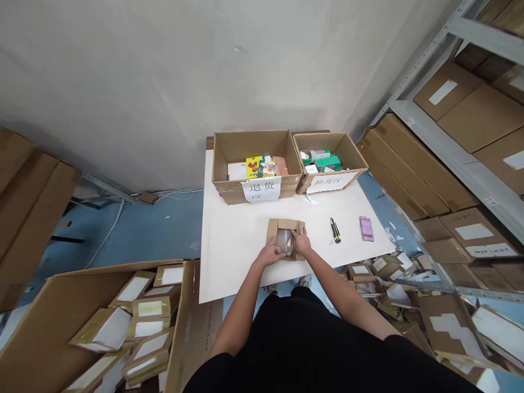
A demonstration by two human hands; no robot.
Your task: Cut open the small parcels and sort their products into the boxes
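A small opened cardboard box [282, 224] lies on the white table near its front edge, its flaps spread. Inside it sits a rounded, translucent, pale item [283, 238] with a small yellowish patch; its exact kind is unclear. My left hand [271, 254] is closed at the item's lower left side, thumb across its front. From the right, my right hand [301, 241] curls its fingers over the box's side and onto the item. To the right lies a black and yellow box cutter [335, 231], and beyond it a purple packet [367, 228], blurred out.
Two open cartons with handwritten signs, the left one [230, 192] and the right one [344, 182], hold small product boxes at the table's back. A big carton [45, 322] of parcels stands at left. Shelves [428, 131] and a heap of opened boxes [444, 319] line the right.
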